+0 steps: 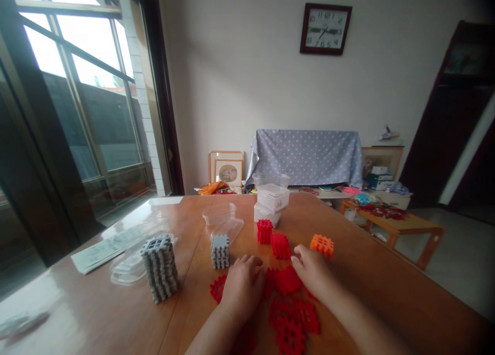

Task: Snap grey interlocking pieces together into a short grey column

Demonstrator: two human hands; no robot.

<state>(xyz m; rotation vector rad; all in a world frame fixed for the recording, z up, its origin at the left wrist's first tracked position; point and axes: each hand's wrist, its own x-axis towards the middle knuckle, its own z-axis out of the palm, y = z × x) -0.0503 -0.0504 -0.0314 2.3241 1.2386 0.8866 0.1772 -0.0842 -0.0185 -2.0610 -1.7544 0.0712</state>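
Observation:
My left hand lies low over loose red plastic interlocking tiles, its fingers loosely bent and the thumb apart; nothing shows between them. My right hand hovers beside a small red tile stack, with a gap between its thumb and forefinger. Between the hands lies a pile of red tiles, and more flat red tiles are spread nearer to me. Another red stack stands just behind. Orange tiles are stacked beyond my right hand. A short grey stack stands ahead of my left hand.
A tall grey tile stack stands at left, beside clear plastic lids and paper sheets. Farther back are a clear tub and stacked white containers. A low wooden table stands to the right, past the table's edge.

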